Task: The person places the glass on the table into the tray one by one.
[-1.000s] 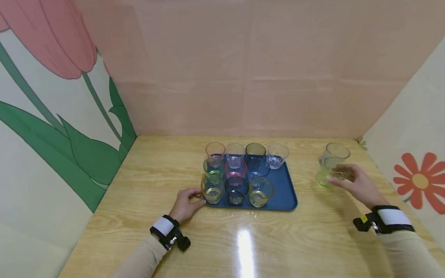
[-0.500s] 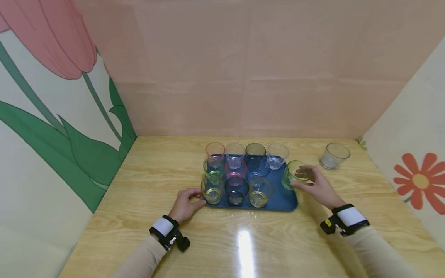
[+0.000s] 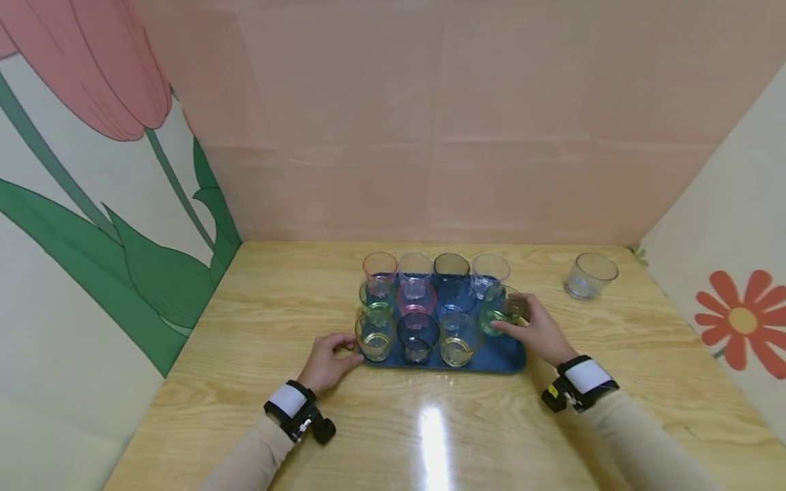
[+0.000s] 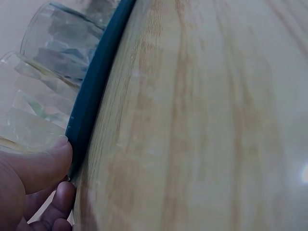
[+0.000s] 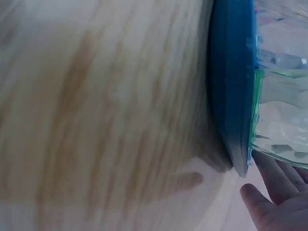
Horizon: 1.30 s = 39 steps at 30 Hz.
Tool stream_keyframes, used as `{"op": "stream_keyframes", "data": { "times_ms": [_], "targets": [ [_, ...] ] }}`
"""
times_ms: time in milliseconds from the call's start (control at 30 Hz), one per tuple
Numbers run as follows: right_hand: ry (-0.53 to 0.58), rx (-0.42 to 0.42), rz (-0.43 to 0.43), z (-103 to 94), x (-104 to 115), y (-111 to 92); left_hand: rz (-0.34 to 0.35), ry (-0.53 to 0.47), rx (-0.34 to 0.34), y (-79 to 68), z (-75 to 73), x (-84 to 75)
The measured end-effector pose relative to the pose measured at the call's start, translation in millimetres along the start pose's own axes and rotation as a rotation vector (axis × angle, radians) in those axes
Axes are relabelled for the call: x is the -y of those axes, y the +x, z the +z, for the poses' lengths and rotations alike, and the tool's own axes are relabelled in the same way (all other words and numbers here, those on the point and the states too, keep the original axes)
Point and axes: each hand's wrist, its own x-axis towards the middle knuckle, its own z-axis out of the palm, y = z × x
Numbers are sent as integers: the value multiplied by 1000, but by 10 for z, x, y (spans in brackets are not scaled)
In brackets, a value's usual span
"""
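A blue tray [image 3: 500,356] on the table carries several tinted glasses, among them a dark glass [image 3: 418,346] and a yellow glass [image 3: 457,349] at the front. My left hand [image 3: 328,360] pinches the tray's front left corner; its thumb [image 4: 45,166] lies on the rim in the left wrist view. On the tray's right side, my right hand [image 3: 540,334] holds a green glass [image 3: 491,315], upright, thumb at its front and fingers behind. In the right wrist view the base of this green glass [image 5: 281,115] is right at the tray's rim, with fingers [image 5: 276,180] beside it.
A clear glass [image 3: 588,278] stands alone on the wooden table [image 3: 276,293] to the right of the tray. A back glass [image 3: 490,273] and a blue glass [image 3: 457,300] stand close to the green one. A pink wall [image 3: 430,136] borders the table's far edge.
My right hand has carried the green glass leftward from beside the clear glass onto the tray's right side. My left hand has stayed at the tray corner.
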Motion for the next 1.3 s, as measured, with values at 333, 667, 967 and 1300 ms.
{"op": "stream_keyframes", "data": {
  "times_ms": [333, 667, 967, 1300],
  "targets": [
    [40, 17, 8, 71, 33, 32, -24, 0, 8, 6, -8, 4],
    [57, 5, 22, 74, 11, 78, -12, 1, 8, 23, -3, 7],
    [27, 17, 35, 82, 7, 109, -4, 4, 6, 14, -3, 19],
    [-14, 17, 42, 90, 14, 146, 8, 7, 4, 10, 1, 30]
  ]
}}
